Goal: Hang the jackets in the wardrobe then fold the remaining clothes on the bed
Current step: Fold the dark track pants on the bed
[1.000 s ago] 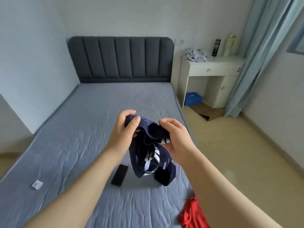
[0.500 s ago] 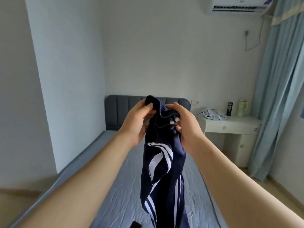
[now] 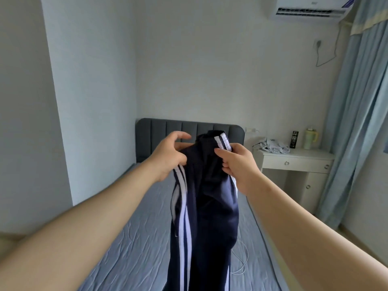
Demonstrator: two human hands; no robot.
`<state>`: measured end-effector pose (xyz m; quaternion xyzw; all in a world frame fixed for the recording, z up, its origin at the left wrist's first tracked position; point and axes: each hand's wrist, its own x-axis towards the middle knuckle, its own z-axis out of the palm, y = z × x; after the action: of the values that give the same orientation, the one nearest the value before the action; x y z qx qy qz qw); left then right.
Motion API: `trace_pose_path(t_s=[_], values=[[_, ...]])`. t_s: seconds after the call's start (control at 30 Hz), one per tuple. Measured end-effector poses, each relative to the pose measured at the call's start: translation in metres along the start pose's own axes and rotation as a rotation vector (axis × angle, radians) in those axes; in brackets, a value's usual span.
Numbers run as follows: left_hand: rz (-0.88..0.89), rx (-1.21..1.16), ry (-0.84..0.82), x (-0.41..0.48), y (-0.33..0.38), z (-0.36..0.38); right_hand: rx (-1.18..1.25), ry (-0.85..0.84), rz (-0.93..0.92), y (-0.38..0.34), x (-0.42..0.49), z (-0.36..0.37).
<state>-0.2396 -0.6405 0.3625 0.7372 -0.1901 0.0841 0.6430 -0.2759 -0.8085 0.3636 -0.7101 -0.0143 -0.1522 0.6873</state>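
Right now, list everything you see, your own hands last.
Navy track trousers with white side stripes: one, navy and white, held up over the bed.
Bed with blue-grey sheet: one, blue-grey, below the trousers.
Dark grey padded headboard: one, dark grey, far wall.
Thin white cable: one, white, on the sheet.
White bedside table with drawers: one, white, right of bed.
Crumpled pale grey cloth: one, pale grey, on the table.
Black cylindrical can: one, black, on the table.
Pale green handled tumbler: one, pale green, beside the can.
White wall air conditioner: one, white, top right.
Light blue curtain: one, light blue, right edge.
Left hand: one, holds the trousers' striped side.
Right hand: one, pinches the waistband.
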Motion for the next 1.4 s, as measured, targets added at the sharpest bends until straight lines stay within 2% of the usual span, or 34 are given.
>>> trace_pose_path(t_s=[0.07, 0.23, 0.33, 0.47, 0.53, 0.6, 0.67, 0.73, 0.87, 0.93, 1.07, 1.23, 1.33, 1.4], values=[[0.008, 0.226, 0.058, 0.011, -0.001, -0.013, -0.066, 0.064, -0.02, 0.003, 0.007, -0.005], [0.05, 0.851, -0.028, 0.019, 0.004, -0.042, -0.141, 0.204, -0.057, 0.002, 0.024, -0.024], [0.106, 1.094, -0.051, 0.022, 0.008, -0.058, -0.12, 0.178, -0.057, -0.002, 0.031, -0.033], [0.123, 1.116, -0.06, 0.028, 0.026, -0.067, -0.08, 0.196, -0.037, -0.006, 0.036, -0.036], [0.063, 1.084, -0.066, 0.029, 0.034, -0.067, -0.045, 0.22, -0.025, -0.004, 0.04, -0.036], [0.039, 1.151, -0.088, 0.028, 0.038, -0.063, -0.06, 0.233, -0.049, -0.004, 0.041, -0.034], [0.128, 1.234, -0.098, 0.024, 0.035, -0.056, -0.088, 0.238, -0.107, -0.008, 0.04, -0.031], [0.198, 1.223, -0.115, 0.022, 0.03, -0.055, -0.234, 0.207, -0.202, -0.012, 0.038, -0.034], [0.251, 1.06, -0.017, 0.022, 0.021, -0.063, -0.694, 0.005, -0.329, -0.018, 0.032, -0.038], [0.286, 1.041, -0.025, 0.024, 0.019, -0.063, -0.778, -0.034, -0.31, -0.016, 0.031, -0.035], [0.313, 1.118, -0.066, 0.022, 0.02, -0.061, -0.801, 0.02, -0.219, -0.007, 0.03, -0.032], [0.333, 1.287, -0.15, 0.012, 0.025, -0.061, -0.705, 0.123, -0.172, -0.004, 0.034, -0.038], [0.22, 1.384, -0.278, 0.009, 0.024, -0.062, -0.693, 0.156, -0.176, -0.007, 0.032, -0.035], [0.012, 1.304, -0.276, 0.007, 0.023, -0.064, -0.695, 0.152, -0.178, -0.006, 0.028, -0.031]])
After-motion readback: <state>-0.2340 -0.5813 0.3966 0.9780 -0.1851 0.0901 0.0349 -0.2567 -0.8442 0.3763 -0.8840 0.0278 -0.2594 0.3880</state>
